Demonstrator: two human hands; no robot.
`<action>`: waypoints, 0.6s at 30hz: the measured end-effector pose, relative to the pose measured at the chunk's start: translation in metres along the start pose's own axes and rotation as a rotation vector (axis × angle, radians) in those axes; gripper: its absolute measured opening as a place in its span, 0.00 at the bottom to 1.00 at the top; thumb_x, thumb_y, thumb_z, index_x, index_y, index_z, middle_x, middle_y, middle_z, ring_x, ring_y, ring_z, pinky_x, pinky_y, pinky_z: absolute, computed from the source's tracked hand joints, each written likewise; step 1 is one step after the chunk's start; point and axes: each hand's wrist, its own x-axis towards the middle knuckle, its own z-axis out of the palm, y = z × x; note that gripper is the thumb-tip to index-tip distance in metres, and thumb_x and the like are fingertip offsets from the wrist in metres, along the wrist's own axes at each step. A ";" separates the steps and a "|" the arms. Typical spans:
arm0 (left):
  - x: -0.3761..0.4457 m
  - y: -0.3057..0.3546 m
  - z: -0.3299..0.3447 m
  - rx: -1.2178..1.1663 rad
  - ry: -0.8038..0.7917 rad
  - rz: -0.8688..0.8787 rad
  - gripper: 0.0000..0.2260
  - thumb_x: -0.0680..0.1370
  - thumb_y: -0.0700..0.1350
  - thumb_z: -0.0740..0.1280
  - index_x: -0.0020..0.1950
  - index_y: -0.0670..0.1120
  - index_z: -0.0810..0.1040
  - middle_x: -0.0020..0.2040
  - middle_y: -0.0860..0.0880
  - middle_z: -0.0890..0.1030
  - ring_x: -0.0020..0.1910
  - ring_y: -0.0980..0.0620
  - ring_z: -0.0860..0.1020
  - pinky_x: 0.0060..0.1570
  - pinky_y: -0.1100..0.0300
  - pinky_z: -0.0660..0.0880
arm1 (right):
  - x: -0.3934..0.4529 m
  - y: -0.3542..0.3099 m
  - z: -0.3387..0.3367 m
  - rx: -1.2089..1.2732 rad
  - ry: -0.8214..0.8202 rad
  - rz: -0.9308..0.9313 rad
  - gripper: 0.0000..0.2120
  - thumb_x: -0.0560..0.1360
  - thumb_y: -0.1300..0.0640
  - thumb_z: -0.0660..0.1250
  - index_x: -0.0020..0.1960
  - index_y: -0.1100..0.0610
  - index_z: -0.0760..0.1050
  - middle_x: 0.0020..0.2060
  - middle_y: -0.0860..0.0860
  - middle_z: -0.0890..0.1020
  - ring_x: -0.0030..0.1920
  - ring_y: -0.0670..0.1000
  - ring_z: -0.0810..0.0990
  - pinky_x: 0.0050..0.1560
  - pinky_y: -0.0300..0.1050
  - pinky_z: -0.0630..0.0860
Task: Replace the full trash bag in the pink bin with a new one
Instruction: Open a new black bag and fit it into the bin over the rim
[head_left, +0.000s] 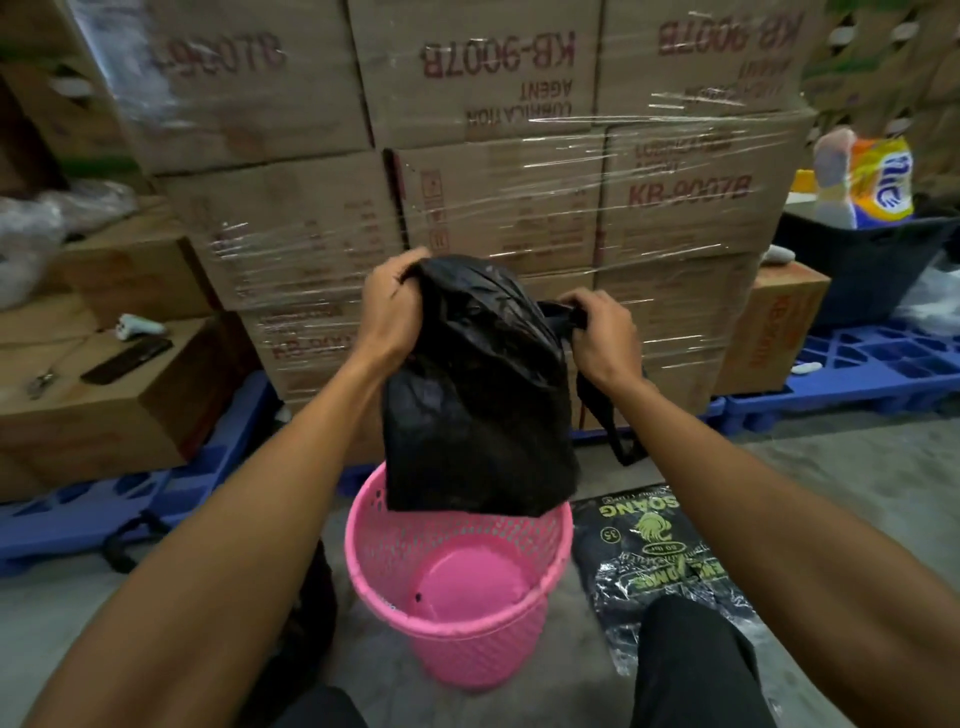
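Hands hold a black trash bag (475, 384) up over the pink bin (457, 577), which stands unlined on the floor. Left hand (392, 301) is clenched on the bag's top edge; right hand (602, 332) pinches a handle loop. The bag hangs below both grips, its bottom just above the rim.

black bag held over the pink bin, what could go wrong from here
1. Both hands, left hand and right hand, pinch the black bag at its top, mouth apparently still closed; forcing it open might tear it.
2. The pink bin stands loose on the floor; pushing the bag in could tip it.
3. The pack of bags beside the bin could slip underfoot.
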 end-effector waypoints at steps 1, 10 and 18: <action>0.000 0.000 -0.009 0.030 0.003 0.022 0.18 0.75 0.37 0.58 0.32 0.56 0.76 0.32 0.61 0.78 0.37 0.60 0.74 0.40 0.58 0.70 | 0.002 -0.003 0.002 0.035 -0.005 0.003 0.15 0.75 0.62 0.64 0.57 0.46 0.75 0.54 0.49 0.80 0.55 0.54 0.79 0.53 0.52 0.77; -0.129 -0.113 -0.035 0.681 -0.787 -0.524 0.24 0.66 0.49 0.54 0.52 0.38 0.82 0.54 0.37 0.84 0.51 0.45 0.81 0.53 0.52 0.77 | -0.080 0.021 0.079 -0.155 -0.840 -0.032 0.19 0.73 0.64 0.61 0.61 0.54 0.78 0.60 0.57 0.81 0.62 0.58 0.78 0.61 0.44 0.71; -0.192 -0.150 -0.033 0.956 -1.132 -0.465 0.20 0.69 0.44 0.60 0.57 0.54 0.80 0.61 0.49 0.82 0.62 0.45 0.77 0.61 0.57 0.71 | -0.161 0.039 0.116 -0.616 -1.180 -0.328 0.17 0.74 0.51 0.63 0.63 0.46 0.77 0.59 0.56 0.80 0.60 0.60 0.77 0.60 0.51 0.73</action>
